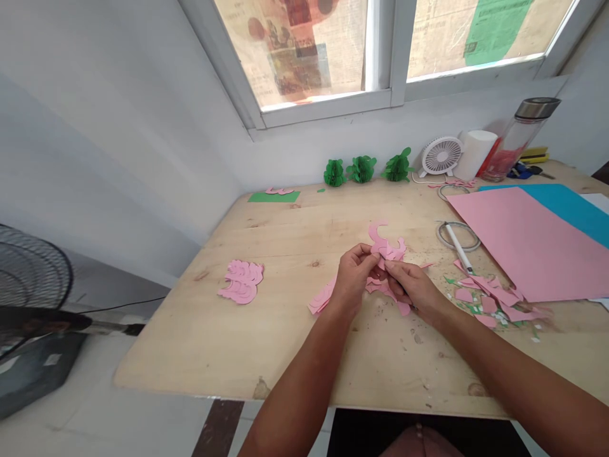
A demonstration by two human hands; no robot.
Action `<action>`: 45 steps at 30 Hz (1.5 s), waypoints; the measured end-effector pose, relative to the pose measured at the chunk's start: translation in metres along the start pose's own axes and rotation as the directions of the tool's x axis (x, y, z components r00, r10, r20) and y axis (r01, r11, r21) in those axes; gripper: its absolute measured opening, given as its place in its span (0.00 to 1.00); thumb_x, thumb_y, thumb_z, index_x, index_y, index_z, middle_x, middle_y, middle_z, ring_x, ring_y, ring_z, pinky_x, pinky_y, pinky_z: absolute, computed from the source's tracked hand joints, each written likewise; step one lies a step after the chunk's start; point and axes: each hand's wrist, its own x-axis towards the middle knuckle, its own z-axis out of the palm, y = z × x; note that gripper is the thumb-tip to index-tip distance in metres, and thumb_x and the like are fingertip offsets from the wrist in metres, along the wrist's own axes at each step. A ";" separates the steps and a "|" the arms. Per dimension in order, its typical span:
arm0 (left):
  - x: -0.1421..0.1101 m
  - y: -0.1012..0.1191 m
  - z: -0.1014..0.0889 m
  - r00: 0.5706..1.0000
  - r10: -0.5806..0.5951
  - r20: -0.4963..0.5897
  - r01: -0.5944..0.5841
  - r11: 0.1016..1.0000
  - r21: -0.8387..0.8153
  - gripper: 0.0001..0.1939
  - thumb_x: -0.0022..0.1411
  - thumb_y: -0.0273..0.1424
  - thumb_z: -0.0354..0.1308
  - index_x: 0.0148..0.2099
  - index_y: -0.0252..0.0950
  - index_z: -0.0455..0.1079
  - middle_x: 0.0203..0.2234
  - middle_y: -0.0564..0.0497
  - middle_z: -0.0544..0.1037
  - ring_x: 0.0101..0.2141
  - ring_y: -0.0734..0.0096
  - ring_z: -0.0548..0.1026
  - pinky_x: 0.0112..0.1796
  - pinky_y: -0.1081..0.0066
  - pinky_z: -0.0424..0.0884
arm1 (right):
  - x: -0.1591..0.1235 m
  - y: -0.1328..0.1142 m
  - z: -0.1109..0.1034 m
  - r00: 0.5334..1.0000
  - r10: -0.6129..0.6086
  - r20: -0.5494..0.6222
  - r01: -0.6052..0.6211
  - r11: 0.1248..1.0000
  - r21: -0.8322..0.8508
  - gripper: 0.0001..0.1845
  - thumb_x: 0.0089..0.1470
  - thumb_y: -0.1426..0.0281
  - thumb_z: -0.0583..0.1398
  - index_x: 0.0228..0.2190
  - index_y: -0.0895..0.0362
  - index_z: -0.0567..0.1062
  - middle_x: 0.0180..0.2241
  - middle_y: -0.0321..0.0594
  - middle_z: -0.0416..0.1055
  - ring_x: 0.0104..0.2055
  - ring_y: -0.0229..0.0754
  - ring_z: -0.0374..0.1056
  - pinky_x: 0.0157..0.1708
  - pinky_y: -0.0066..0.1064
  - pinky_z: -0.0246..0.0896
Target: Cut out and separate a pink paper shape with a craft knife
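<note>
My left hand pinches a pink paper cutout with curved, scalloped edges, held just above the table. Close against it, my right hand is closed around a slim dark tool; most of it is hidden by the fingers, so its exact kind is unclear. The tool's front end meets the paper near my left fingertips. Under and beside my hands lie more pink paper pieces. A stack of pink scalloped cutouts rests farther left on the table.
Paper scraps and a white pen lie right, near pink and blue sheets. Green paper figures, a small fan and a glass bottle line the wall. A floor fan stands left.
</note>
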 end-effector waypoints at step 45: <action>0.001 -0.002 0.000 1.000 -0.019 -0.013 0.019 1.000 0.003 0.08 0.46 0.32 0.59 0.28 0.34 0.64 0.15 0.56 0.67 0.17 0.79 0.65 0.23 0.74 0.64 | 0.001 0.001 -0.001 1.000 0.010 0.019 -0.010 0.999 0.031 0.21 0.48 0.52 0.56 0.19 0.57 0.61 0.12 0.27 0.50 0.13 0.29 0.41 0.12 0.23 0.31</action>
